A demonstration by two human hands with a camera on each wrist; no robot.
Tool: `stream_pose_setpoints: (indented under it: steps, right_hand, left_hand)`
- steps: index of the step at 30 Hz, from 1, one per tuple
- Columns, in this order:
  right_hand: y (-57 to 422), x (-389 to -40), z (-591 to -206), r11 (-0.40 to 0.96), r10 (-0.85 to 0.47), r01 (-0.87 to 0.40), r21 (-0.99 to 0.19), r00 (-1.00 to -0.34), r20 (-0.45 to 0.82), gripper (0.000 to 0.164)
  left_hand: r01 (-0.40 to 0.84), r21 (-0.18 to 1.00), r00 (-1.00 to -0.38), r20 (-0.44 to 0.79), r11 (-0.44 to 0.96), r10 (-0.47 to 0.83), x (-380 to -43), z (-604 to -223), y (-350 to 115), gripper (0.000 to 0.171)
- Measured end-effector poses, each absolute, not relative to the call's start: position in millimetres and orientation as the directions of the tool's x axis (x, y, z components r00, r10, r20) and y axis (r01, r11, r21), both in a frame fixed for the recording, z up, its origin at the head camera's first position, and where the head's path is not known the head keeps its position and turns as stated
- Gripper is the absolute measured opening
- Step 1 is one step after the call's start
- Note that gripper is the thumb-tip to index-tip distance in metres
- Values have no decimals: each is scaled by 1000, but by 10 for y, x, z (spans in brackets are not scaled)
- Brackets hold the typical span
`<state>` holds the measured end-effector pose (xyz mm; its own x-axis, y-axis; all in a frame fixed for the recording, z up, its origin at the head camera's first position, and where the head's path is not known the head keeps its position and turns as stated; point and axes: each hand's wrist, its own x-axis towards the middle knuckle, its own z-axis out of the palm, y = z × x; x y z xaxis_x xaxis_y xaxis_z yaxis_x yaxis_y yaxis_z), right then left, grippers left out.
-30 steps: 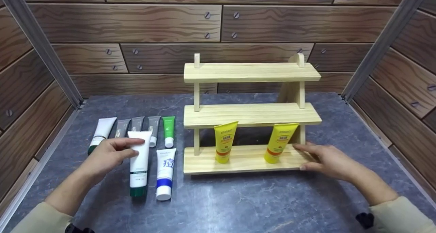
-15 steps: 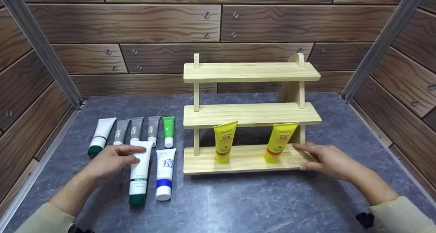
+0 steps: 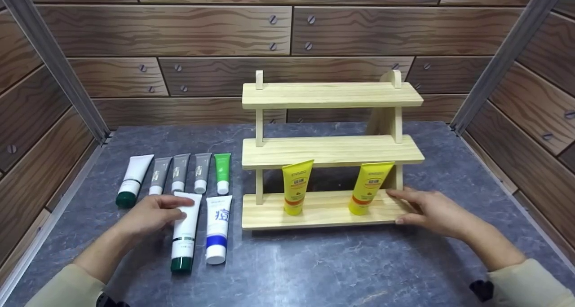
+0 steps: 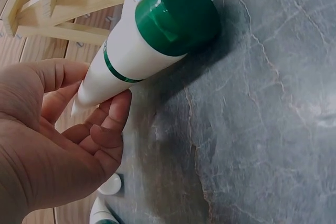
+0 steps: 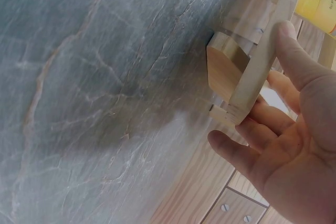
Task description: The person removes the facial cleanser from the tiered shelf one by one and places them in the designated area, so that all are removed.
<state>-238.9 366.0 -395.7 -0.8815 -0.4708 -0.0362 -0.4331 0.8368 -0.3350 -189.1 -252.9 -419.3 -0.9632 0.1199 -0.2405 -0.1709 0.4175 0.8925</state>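
My left hand point(image 3: 148, 219) pinches a white squeeze tube with a dark green cap point(image 3: 184, 230) near its flat end. The left wrist view shows the green cap point(image 4: 178, 15) pointing away from the palm, close over the grey surface. At the right end of a three-tier wooden display shelf point(image 3: 332, 151), my right hand point(image 3: 438, 213) grips the bottom board. In the right wrist view the thumb lies on the board's edge point(image 5: 262, 59), with fingers behind and below it. Two yellow tubes stand cap down on that board, one left point(image 3: 296, 190) and one right point(image 3: 370, 190).
Beside the held tube lies a white tube with a blue band point(image 3: 218, 228). Behind them are three grey tubes point(image 3: 180, 170), a small green tube point(image 3: 222, 170) and another white tube with a green cap point(image 3: 134, 179). Wood-pattern walls point(image 3: 179, 31) enclose the marbled table point(image 3: 287, 271).
My left hand has brought the white green-capped tube toward me and lower, uncovering the grey tubes behind it. My right hand stays on the shelf.
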Motion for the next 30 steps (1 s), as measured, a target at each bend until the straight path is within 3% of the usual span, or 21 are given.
stream_pose_setpoints:
  steps: [8, 30]
  right_hand:
    - [3672, -2387, -3957, 825, -485, -449, -343, -875, -21, 74]
    - [3670, -2391, -3965, 826, -484, -449, -340, -875, -22, 74]
  left_hand:
    - [-165, 901, -959, -242, 402, 147, -1903, -4273, -2542, 47]
    - [-219, 881, -962, -268, 420, 61, -1918, -4288, -2444, 44]
